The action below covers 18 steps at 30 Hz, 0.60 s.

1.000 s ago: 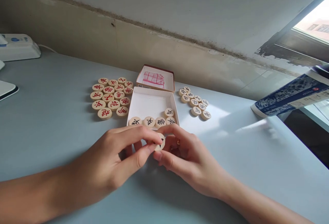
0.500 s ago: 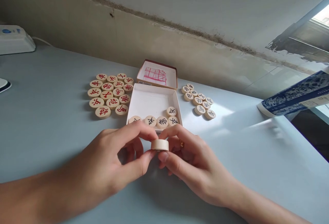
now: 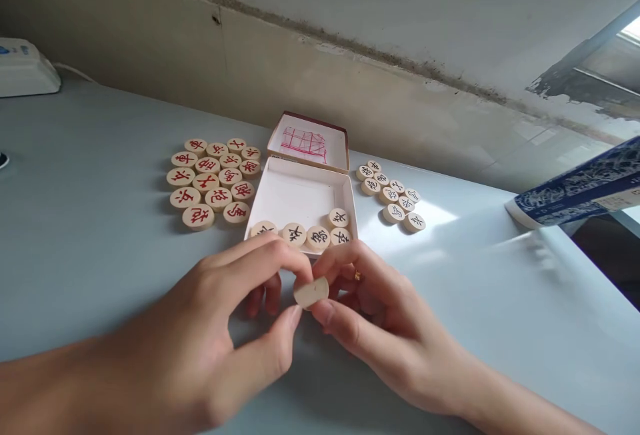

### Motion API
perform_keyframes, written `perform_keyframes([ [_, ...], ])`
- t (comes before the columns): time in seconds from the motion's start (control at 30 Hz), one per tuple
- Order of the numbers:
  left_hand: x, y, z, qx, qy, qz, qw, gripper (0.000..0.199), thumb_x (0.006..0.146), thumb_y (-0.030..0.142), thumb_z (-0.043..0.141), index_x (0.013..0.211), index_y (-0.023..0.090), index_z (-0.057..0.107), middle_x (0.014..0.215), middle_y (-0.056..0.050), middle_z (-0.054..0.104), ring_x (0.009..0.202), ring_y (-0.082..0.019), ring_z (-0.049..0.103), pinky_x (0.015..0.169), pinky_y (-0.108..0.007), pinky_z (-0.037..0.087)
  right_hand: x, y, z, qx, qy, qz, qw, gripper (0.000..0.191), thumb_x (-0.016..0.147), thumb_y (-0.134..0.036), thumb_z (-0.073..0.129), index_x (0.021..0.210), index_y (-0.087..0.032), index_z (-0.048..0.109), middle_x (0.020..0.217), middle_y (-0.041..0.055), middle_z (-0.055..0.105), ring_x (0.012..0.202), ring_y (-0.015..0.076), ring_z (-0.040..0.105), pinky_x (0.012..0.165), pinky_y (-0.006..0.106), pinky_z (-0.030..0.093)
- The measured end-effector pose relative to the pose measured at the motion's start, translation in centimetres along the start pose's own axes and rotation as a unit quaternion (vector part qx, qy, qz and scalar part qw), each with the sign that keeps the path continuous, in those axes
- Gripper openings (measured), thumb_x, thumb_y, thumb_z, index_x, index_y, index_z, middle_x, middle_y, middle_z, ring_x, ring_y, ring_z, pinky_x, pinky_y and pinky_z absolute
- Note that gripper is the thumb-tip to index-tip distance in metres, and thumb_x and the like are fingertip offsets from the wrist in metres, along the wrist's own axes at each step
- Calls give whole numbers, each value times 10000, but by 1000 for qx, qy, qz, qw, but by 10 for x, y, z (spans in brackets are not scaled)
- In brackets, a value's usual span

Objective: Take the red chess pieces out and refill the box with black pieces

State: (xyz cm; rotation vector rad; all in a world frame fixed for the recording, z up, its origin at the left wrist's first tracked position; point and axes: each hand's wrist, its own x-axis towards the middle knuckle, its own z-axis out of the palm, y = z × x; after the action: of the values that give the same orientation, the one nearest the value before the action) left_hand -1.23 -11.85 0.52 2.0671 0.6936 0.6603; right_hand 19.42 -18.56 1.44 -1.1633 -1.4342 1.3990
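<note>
Between my fingertips, just in front of the open box, is a round pale Chinese chess piece (image 3: 311, 293), tilted with its edge towards me, so its marked face is hidden. My left hand (image 3: 245, 308) has its index finger on the piece and its thumb at the lower left edge. On the other side, my right hand (image 3: 375, 315) pinches it between thumb and index finger. The white box tray (image 3: 285, 185) beyond my hands holds several black-marked pieces (image 3: 294, 235) along its near side and right corner, partly covered by my fingers.
Red-marked pieces (image 3: 205, 182) lie grouped left of the box, and more black-marked pieces (image 3: 391, 194) to its right. A box lid (image 3: 313, 145) with pink scribbles stands behind the tray. At far right is a blue patterned object (image 3: 575, 185); a white device (image 3: 27, 68) is at far left.
The chess piece has turned from level to tilted, its right end up. My left thumb has drawn slightly down and apart from the other fingers. The view has shifted a little.
</note>
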Motion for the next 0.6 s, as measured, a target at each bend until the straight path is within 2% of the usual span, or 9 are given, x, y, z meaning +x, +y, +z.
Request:
perform_keyframes([
  [0.17,2,-2,0,-37,-8,-47,998,165,985,346,606,1145,316,632,853,82,698,722,-87,664,646,-123,541,-1,1,2,-12,5,-12,1000,136,983,-176,573,1104,-238,558,939,4,655,728,114,563,596,241,455],
  [0.27,4,-1,0,-46,-26,-63,997,177,996,411,587,1062,278,685,788,62,692,667,-98,638,585,-139,520,-2,2,4,-13,14,-15,1000,142,986,-177,576,1117,-231,560,976,14,671,728,109,579,585,235,457],
  [0.33,5,1,0,-41,-34,-75,996,218,991,435,579,983,256,703,755,50,683,635,-103,616,556,-155,502,-3,3,5,-23,15,-20,999,132,981,-166,586,1097,-226,568,957,5,669,695,94,565,559,221,441],
  [0.5,2,3,-2,-43,-39,-89,994,181,950,399,581,954,246,679,757,42,695,660,-126,636,567,-188,499,-3,6,9,-82,20,-60,995,149,972,-137,600,1081,-225,552,785,-54,591,550,59,483,482,201,373],
  [0.6,1,5,-2,-51,-39,-98,993,178,940,399,580,940,246,671,760,38,688,673,-131,629,590,-203,499,-3,6,7,-130,24,-82,988,166,985,-147,604,1104,-240,533,777,-61,588,540,67,487,478,210,391],
])
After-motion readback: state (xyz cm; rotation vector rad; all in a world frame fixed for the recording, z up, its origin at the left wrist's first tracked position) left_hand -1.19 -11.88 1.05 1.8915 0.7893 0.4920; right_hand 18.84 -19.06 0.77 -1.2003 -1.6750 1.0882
